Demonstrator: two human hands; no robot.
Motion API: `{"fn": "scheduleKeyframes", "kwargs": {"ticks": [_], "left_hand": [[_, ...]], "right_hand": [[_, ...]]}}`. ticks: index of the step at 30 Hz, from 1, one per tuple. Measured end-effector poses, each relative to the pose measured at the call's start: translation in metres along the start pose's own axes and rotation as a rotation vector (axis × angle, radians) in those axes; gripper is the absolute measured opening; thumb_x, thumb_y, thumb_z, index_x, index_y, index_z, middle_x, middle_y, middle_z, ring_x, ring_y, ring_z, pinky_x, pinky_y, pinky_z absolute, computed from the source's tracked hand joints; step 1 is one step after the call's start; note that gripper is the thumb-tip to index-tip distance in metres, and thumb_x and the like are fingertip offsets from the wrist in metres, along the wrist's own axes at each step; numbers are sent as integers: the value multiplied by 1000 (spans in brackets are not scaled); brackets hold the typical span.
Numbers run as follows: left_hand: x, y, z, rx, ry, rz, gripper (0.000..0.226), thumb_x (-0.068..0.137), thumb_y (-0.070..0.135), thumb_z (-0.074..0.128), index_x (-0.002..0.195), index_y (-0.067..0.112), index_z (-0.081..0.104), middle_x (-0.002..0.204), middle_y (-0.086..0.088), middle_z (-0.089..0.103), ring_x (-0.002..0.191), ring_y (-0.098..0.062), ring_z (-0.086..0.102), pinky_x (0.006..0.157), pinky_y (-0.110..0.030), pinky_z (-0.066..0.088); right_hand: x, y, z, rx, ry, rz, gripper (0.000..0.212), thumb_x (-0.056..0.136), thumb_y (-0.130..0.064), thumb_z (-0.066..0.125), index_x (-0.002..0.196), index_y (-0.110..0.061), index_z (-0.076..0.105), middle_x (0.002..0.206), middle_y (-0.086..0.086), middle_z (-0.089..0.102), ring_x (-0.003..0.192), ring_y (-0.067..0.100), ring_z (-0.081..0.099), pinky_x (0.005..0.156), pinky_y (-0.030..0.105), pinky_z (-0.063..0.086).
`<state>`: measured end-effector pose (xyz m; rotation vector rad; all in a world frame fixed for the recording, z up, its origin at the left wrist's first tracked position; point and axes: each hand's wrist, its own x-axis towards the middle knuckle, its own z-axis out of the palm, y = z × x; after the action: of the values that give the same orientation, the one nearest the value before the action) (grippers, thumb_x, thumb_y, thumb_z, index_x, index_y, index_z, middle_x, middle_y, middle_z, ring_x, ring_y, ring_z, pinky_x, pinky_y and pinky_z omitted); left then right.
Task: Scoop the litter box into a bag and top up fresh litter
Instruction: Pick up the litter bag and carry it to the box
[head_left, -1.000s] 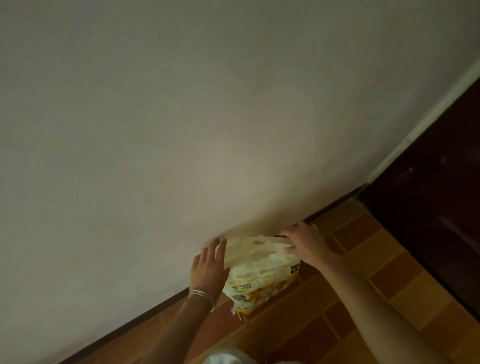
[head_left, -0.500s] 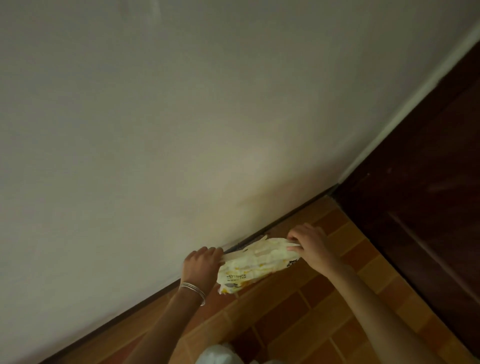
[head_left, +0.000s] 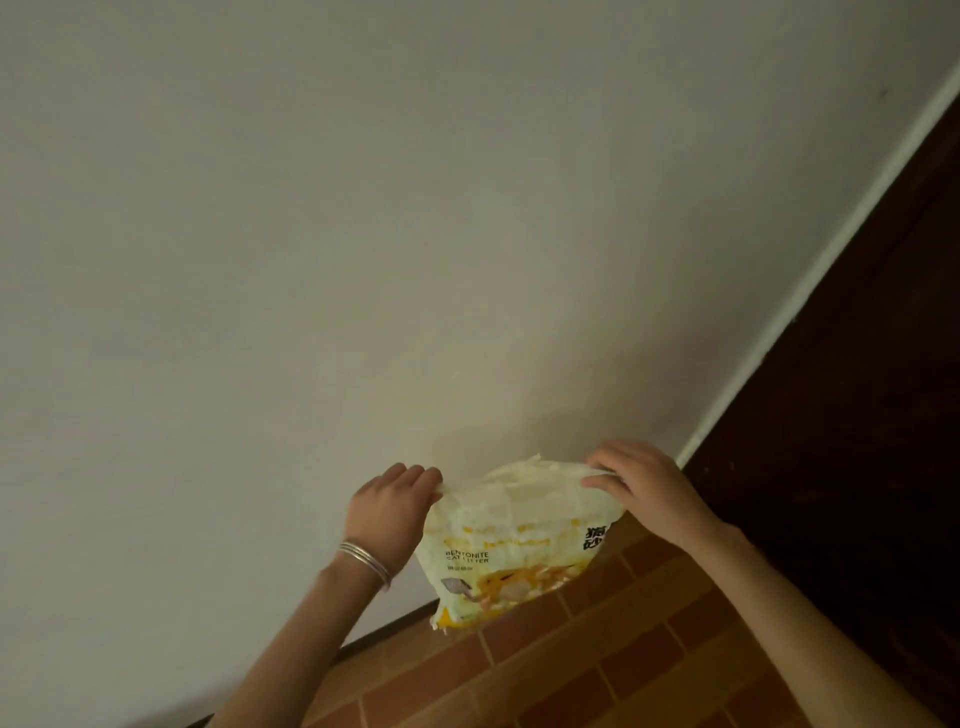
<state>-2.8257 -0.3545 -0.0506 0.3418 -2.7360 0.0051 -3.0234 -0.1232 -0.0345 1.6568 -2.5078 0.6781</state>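
One litter bag (head_left: 511, 540), pale cream with yellow and orange print and the words "BENTONITE CAT LITTER" on its front, is hanging in the air just in front of the wall (head_left: 363, 234), with its lower corner showing near the dark strip where the wall is meeting the floor. Two hands are holding it, one at each top corner. The left hand (head_left: 387, 512) is sitting at the bag's upper left corner, its fingers curled over and pinching the crumpled top edge, with its back turned to the camera. The right hand (head_left: 647, 488) is sitting at the bag's upper right corner, its fingers bent down over the top edge and gripping the plastic there. Between the two hands the top of the bag is bunching up in loose white folds; whether it is cut open or sealed is not clear from this angle. A set of thin silver bangles (head_left: 366, 561) is circling the left wrist, just left of the bag's printed face; they look like two or three, but the exact count is hard to make out. Below and to the right of the bag, the floor (head_left: 597, 670) is showing as brick-pattern tiles in brown and orange. To the right of the bag, beyond a narrow white trim (head_left: 810, 291) that is edging the wall, one dark brown door (head_left: 857, 415) is filling the side of the view.
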Motion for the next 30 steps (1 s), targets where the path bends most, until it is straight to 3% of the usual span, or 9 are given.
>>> {"fn": "scheduleKeyframes", "kwargs": {"ticks": [4,10,12,15,20,24,30], "left_hand": [[3,11,-80,55,131,-30,19,70,15,78,72,18,59,57,6,54,52,-17,53,38,-24,37],[0,30,-183,156,298,-88,7,81,20,61,75,17,58,61,5,56,59,-22,53,45,-28,39],[-7,35,-213,189,333,-110,18,84,27,44,77,17,57,63,5,57,60,-22,54,48,-29,41],[-23,38,-249,210,374,-141,25,84,29,37,79,16,58,66,4,58,63,-24,54,51,-29,42],[-61,32,-295,232,388,-236,27,87,27,36,80,13,58,68,0,59,65,-26,52,54,-29,39],[-106,21,-322,258,353,-349,10,88,15,51,83,11,58,72,-3,60,70,-28,51,59,-32,39],[-192,3,-360,385,316,-524,15,85,21,46,82,14,59,71,1,61,69,-26,53,60,-29,35]], "right_hand": [[14,-35,-67,-17,144,-109,32,86,-43,46,78,-15,57,73,-13,54,65,9,52,61,25,40],[30,-79,-145,-32,346,-222,22,80,-35,60,79,-13,58,72,-1,60,65,20,56,57,28,43],[34,-94,-163,-30,392,-272,25,81,-38,59,78,-12,58,71,-1,60,64,20,56,55,30,45],[42,-119,-182,-10,449,-342,33,81,-45,55,77,-12,55,67,-2,57,59,17,52,53,28,41],[54,-168,-194,66,446,-450,32,80,-41,64,75,-11,52,62,-7,47,54,15,45,52,26,36],[65,-210,-184,111,415,-555,39,79,-52,55,76,-13,52,62,-4,53,53,15,47,51,24,36],[73,-297,-158,229,321,-699,38,77,-49,57,75,-12,52,60,-6,50,53,15,46,53,28,39]]}}
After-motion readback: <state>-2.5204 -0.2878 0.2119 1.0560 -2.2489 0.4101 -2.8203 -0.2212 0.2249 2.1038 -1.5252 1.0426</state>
